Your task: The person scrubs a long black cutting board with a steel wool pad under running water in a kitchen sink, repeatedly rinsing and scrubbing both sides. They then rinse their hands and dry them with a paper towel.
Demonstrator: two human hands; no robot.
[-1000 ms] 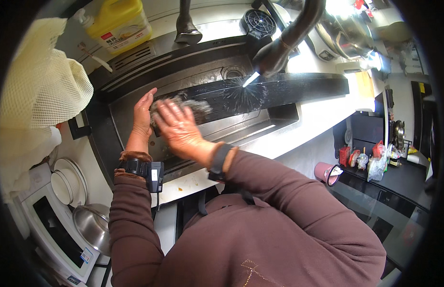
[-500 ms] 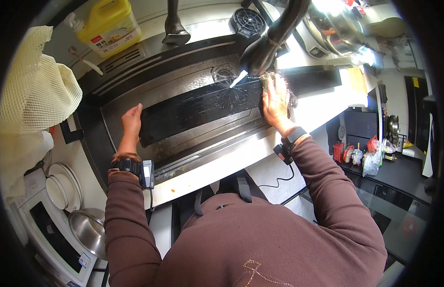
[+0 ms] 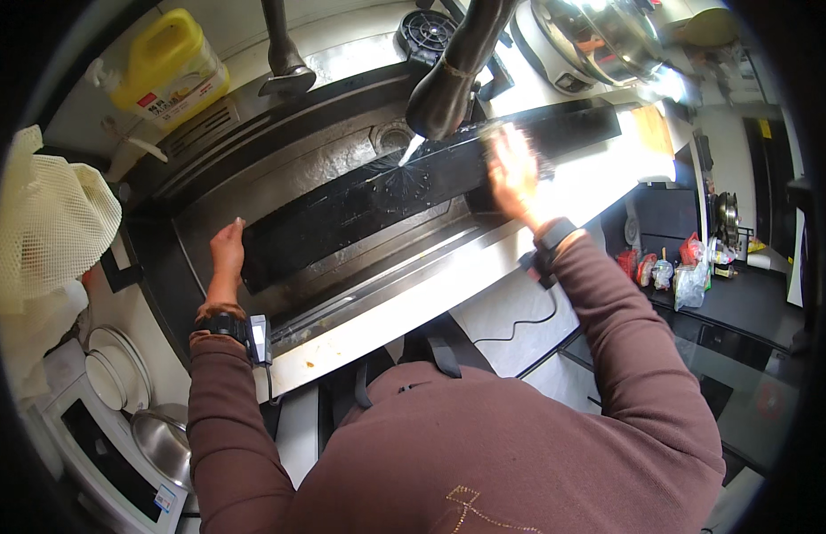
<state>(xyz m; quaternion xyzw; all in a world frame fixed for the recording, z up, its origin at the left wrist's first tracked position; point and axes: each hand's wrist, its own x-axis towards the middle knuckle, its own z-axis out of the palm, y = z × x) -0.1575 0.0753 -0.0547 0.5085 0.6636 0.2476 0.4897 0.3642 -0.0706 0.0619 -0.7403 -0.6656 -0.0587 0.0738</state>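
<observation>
A long black panel (image 3: pixel 342 210) lies slantwise across the dark sink (image 3: pixel 155 240), its right end over the pale counter edge. At its left end my left hand (image 3: pixel 226 249) is closed around the edge, fingers partly hidden. My right hand (image 3: pixel 514 173), smeared by motion, presses on the panel's right part, over a dark mesh scouring pad (image 3: pixel 544 169) that mostly hides under the palm. From the dark faucet (image 3: pixel 441 100), a thin water stream (image 3: pixel 411 150) falls on the panel's middle and spreads out.
A yellow jug (image 3: pixel 168 67) and a brush (image 3: pixel 146 145) stand behind the sink at left. Cream mesh cloth (image 3: pixel 57 214) hangs farther left, above plates (image 3: pixel 106 374) and a steel pot (image 3: pixel 164 440). A glass-lidded cooker (image 3: pixel 595 40) sits at back right.
My right hand has moved slightly along the panel and now looks blurred. The left hand still holds the panel's left end. The whole view has shifted a little.
</observation>
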